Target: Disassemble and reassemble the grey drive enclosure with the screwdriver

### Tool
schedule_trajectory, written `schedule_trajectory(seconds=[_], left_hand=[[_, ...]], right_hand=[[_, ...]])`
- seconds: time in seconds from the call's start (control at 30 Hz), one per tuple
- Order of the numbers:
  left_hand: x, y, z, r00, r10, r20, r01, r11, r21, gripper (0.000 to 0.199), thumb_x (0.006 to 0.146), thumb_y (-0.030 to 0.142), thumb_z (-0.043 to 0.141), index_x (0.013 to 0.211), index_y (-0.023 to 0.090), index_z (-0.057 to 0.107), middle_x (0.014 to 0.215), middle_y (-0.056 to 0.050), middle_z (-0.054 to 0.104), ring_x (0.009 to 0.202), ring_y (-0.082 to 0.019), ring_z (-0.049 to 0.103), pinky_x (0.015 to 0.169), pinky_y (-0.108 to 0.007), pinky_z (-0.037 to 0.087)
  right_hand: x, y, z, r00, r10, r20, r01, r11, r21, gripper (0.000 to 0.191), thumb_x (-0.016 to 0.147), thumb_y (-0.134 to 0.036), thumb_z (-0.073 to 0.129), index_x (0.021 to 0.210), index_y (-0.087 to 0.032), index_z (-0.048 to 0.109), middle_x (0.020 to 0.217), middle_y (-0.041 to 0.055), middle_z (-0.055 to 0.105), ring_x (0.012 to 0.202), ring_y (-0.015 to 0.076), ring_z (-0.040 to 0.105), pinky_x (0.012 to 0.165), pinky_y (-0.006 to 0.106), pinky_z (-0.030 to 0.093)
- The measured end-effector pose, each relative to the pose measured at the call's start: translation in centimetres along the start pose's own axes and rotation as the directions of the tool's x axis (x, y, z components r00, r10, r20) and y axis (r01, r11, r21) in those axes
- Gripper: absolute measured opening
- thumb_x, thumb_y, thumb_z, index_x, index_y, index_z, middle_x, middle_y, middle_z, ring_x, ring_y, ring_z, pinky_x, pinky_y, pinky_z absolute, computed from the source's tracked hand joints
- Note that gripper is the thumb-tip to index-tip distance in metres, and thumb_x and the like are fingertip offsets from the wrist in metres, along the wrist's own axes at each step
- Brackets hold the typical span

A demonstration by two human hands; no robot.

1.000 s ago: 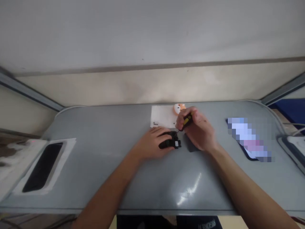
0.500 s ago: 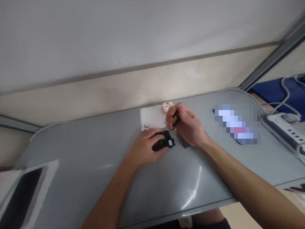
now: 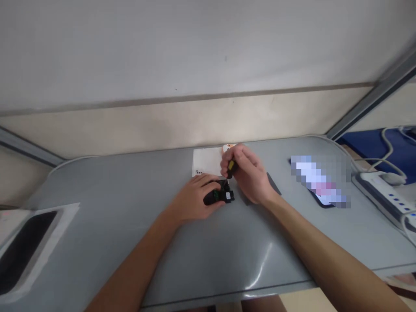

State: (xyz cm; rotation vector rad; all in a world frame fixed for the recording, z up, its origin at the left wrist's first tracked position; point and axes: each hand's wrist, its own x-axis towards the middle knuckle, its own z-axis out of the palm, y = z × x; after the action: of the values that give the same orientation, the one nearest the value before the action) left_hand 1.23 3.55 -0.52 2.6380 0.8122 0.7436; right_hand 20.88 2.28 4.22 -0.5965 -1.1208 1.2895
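Note:
My left hand [image 3: 198, 197] grips a small black device [image 3: 221, 193] with green circuitry and a white label, holding it on the grey desk. In my right hand [image 3: 248, 173], a black and yellow screwdriver [image 3: 231, 167] is held with its tip pointing down at the device's upper edge. Behind the hands lies a white sheet [image 3: 207, 160] with several small dark screws at its lower left corner. An orange and white figure [image 3: 228, 147] is partly hidden by my right hand. A dark flat piece [image 3: 274, 183] lies under my right wrist.
On the right of the grey desk [image 3: 130, 186] is a phone with a blurred screen [image 3: 320, 186], beside a white power strip [image 3: 383, 197] with cables. A black panel on white wrapping [image 3: 27, 247] lies at the far left. A wall rises behind the desk.
The camera view has tilted and shifted slightly. My right hand has moved a little left and turned, with the screwdriver still in it. My left hand still holds the device.

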Motion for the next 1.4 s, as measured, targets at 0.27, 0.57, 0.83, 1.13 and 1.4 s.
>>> schedule_trajectory(seconds=[0.27,0.57,0.83,1.13,1.4], left_hand=[[0.0,-0.1,0.1,1.000,0.007,-0.016,-0.007,1.000,-0.002,0.022,0.088,0.035,0.075,0.105,0.022,0.069,0.126,-0.009,0.069,0.115,-0.026,0.066,0.103,-0.046,0.053],[0.0,0.0,-0.1,0.999,0.025,-0.030,-0.025,1.000,0.011,0.020,0.090,0.036,0.073,0.106,0.023,0.071,0.125,-0.008,0.070,0.114,-0.026,0.067,0.103,-0.046,0.053],[0.1,0.1,-0.1,1.000,0.005,-0.015,-0.005,1.000,-0.003,0.021,0.089,0.034,0.075,0.107,0.024,0.072,0.124,-0.009,0.070,0.114,-0.026,0.067,0.103,-0.046,0.054],[0.0,0.0,0.0,1.000,0.004,0.000,-0.004,1.000,0.017,0.022,0.088,0.033,0.074,0.107,0.023,0.071,0.125,-0.008,0.070,0.115,-0.026,0.066,0.103,-0.046,0.053],[0.2,0.1,0.0,1.000,0.001,-0.016,-0.001,1.000,0.003,0.019,0.087,0.034,0.075,0.103,0.023,0.072,0.119,-0.008,0.071,0.111,-0.026,0.068,0.100,-0.045,0.055]], right_hand=[[0.4,0.3,-0.5,0.999,0.006,-0.052,-0.007,1.000,-0.020,0.035,0.095,-0.053,0.066,0.088,-0.027,0.043,0.061,-0.0086,0.040,0.052,0.0096,0.037,0.053,0.026,0.033],[0.4,0.0,-0.7,0.999,0.049,-0.005,-0.049,0.998,0.027,0.030,0.092,-0.049,0.069,0.085,-0.024,0.054,0.085,0.0001,0.058,0.075,0.0141,0.057,0.067,0.030,0.046],[0.7,0.5,-0.7,0.993,0.088,-0.081,-0.081,0.993,0.086,0.041,0.094,-0.067,0.057,0.091,-0.026,0.053,0.067,-0.0054,0.038,0.054,0.0114,0.035,0.053,0.028,0.035],[0.6,0.6,-1.2,0.993,0.054,-0.102,-0.047,0.996,0.074,0.042,0.090,-0.051,0.074,0.081,-0.025,0.042,0.065,-0.0071,0.043,0.054,0.0098,0.040,0.055,0.026,0.034],[0.6,0.3,-0.5,0.993,0.097,-0.073,-0.086,0.986,0.141,0.035,0.091,-0.059,0.066,0.094,-0.025,0.060,0.078,-0.0008,0.050,0.068,0.0139,0.049,0.061,0.029,0.042]])
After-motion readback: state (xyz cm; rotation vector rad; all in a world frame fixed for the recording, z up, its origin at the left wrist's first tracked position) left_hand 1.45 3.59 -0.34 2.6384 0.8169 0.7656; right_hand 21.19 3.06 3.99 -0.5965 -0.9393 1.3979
